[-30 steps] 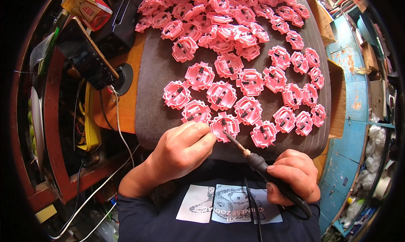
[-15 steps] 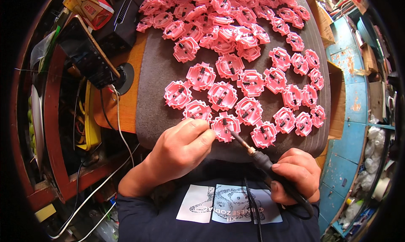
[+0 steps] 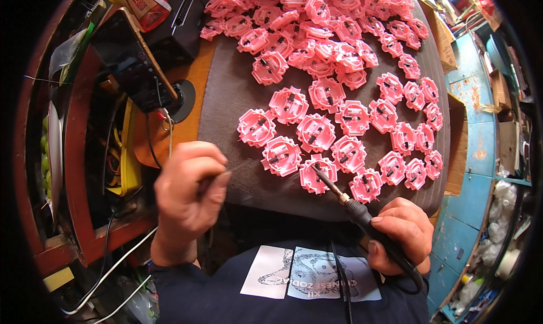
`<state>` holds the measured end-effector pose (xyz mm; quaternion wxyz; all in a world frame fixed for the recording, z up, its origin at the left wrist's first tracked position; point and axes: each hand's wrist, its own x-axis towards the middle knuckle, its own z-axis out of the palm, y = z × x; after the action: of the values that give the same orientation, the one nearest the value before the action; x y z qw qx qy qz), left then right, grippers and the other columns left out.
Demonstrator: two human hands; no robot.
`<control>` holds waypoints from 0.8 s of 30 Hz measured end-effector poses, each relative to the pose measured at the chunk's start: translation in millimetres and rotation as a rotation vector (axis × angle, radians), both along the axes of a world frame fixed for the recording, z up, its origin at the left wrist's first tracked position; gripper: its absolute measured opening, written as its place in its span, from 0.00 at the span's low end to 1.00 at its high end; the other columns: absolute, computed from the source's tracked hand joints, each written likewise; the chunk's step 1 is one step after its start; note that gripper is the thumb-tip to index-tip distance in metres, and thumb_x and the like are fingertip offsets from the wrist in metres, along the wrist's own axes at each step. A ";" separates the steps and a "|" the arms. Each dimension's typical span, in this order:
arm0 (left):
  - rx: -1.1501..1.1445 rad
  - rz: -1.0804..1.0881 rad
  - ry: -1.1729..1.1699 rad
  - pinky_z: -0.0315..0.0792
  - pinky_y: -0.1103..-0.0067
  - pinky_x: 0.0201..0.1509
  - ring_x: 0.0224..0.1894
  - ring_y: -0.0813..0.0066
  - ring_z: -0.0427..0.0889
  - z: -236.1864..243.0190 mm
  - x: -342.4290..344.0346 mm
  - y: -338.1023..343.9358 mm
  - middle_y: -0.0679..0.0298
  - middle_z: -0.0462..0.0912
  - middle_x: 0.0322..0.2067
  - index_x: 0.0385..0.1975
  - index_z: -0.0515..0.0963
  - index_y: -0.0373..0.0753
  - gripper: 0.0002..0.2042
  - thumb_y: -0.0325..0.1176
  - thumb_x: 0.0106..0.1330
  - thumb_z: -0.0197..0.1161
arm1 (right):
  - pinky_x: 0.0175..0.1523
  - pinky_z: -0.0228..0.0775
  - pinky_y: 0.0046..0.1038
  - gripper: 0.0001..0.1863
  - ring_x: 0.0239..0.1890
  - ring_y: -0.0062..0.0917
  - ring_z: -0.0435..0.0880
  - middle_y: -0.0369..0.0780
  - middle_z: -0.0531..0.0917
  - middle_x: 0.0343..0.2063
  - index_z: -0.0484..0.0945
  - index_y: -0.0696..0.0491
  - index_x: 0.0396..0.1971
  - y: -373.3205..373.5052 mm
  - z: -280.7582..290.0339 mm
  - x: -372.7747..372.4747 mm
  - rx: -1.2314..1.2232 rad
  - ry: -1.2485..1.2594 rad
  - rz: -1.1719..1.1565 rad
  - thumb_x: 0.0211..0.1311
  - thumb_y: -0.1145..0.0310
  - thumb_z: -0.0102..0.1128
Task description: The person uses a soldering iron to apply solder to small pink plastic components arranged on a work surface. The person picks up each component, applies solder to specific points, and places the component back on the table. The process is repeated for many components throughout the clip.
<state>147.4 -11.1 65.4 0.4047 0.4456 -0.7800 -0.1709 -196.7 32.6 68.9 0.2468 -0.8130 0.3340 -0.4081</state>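
Observation:
My right hand (image 3: pixel 403 230) is wrapped round the dark handle of a soldering iron (image 3: pixel 358 212). Its metal tip reaches into a round pink plastic part (image 3: pixel 309 180) at the near end of the mat, close to the part's small black piece. My left hand (image 3: pixel 189 191) is raised left of the parts, just off the mat, slightly blurred, its fingers curled into a pinch. Whatever those fingers hold, if anything, is too small to make out. Several similar pink parts (image 3: pixel 315 133) lie in loose rows around the iron's tip, open side up with black and pale pieces inside.
A heap of pink parts (image 3: pixel 322 47) covers the far end of the grey mat (image 3: pixel 243 180). At left, a phone (image 3: pixel 127 64) leans on a round stand, with cables hanging below. A yellow bin (image 3: pixel 131 165) sits under the table edge; cardboard (image 3: pixel 457 143) and blue cabinets (image 3: pixel 475 188) stand at right.
My left hand has drawn back from the pink part, leftward off the mat. The soldering iron's tip stays at the same part. The whole view has shifted slightly.

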 end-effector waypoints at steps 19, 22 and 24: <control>-0.080 -0.149 -0.022 0.80 0.71 0.37 0.33 0.59 0.85 -36.5 -16.5 -5.8 0.53 0.85 0.36 0.42 0.83 0.31 0.12 0.15 0.58 0.75 | 0.25 0.73 0.32 0.20 0.20 0.33 0.80 0.46 0.83 0.28 0.82 0.65 0.46 -23.7 -5.4 29.2 -0.031 -0.041 0.008 0.53 0.75 0.74; -0.071 -0.136 -0.052 0.80 0.71 0.38 0.34 0.59 0.86 -37.4 -16.6 -9.5 0.54 0.85 0.36 0.42 0.84 0.31 0.12 0.15 0.58 0.75 | 0.25 0.72 0.32 0.20 0.20 0.32 0.81 0.46 0.83 0.27 0.82 0.65 0.46 -26.0 -6.9 33.0 -0.028 -0.048 0.005 0.53 0.76 0.74; -0.044 -0.140 -0.077 0.80 0.71 0.39 0.35 0.59 0.86 -36.9 -16.3 -11.3 0.54 0.85 0.36 0.42 0.84 0.31 0.12 0.15 0.59 0.75 | 0.24 0.72 0.32 0.20 0.20 0.32 0.80 0.45 0.83 0.27 0.82 0.64 0.46 -27.1 -7.9 35.1 -0.027 -0.053 0.004 0.52 0.76 0.74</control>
<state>131.2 -22.4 28.5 0.3712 0.3873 -0.8278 -0.1642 -161.7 5.5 60.9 0.2453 -0.8058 0.3204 -0.4334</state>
